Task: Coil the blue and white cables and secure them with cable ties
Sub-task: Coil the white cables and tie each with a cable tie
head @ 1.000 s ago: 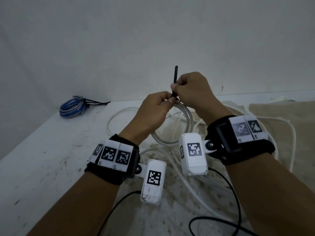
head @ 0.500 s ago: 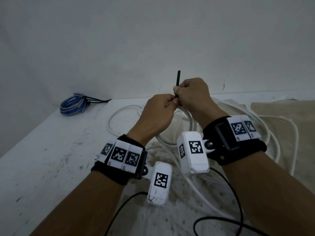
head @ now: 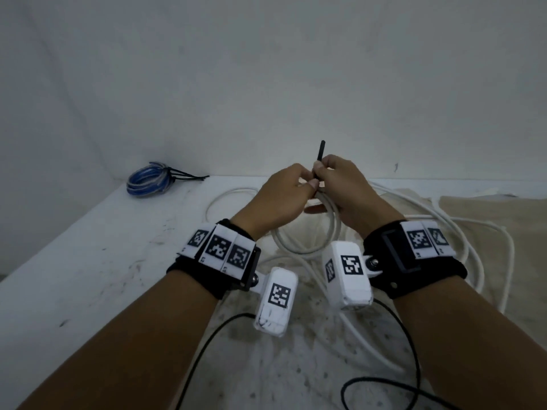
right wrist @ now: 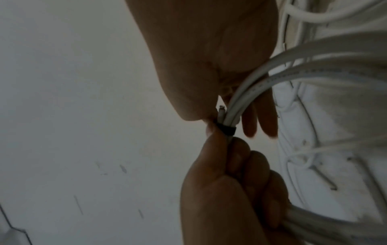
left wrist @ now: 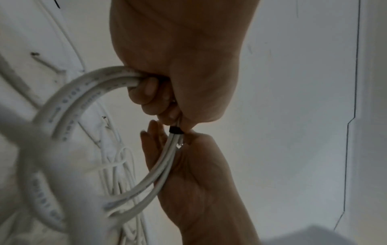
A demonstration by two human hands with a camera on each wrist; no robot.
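My left hand point(head: 297, 186) grips the white cable coil point(head: 307, 247) at its top, fingers curled round the strands point(left wrist: 117, 77). A black cable tie point(right wrist: 226, 128) is looped round those strands beside the left fingers. My right hand point(head: 322, 173) pinches the tie's tail point(head: 320, 152), which sticks straight up above both hands. Its other fingers point(right wrist: 261, 119) lie straight behind the coil. The blue cable coil point(head: 148, 182) lies at the far left of the table, bound with black ties.
Loose loops of white cable point(head: 473, 247) spread over a beige cloth point(head: 488, 214) to the right. Black leads point(head: 408, 344) run from the wrist cameras across the near table. A white wall point(head: 266, 84) stands close behind the table.
Both hands stay together on top of the white coil. The right hand's grip has shifted along the tie, and slightly less of the tail shows above it.
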